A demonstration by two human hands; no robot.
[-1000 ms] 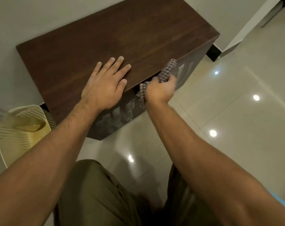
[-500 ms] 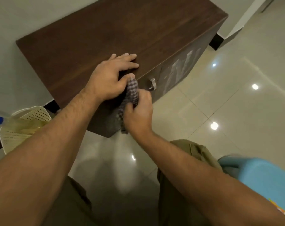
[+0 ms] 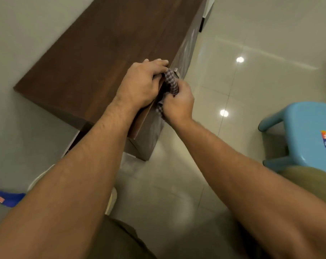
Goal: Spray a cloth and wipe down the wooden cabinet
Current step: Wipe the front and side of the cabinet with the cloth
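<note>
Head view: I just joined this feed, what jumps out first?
Both hands meet at the front edge of the dark wooden cabinet: the right hand grips a checked cloth against the cabinet front, while the left hand rests on the top with fingers curled over the edge. A light blue plastic stool stands on the glossy tiled floor at right.

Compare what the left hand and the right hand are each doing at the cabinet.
The left hand rests on the cabinet's top at the front edge, fingers curled over it; the right hand sits lower, against the front face. The right hand grips the checked cloth; whether the left hand also holds it is unclear. Both are bare and close together near the metal handle.
</note>
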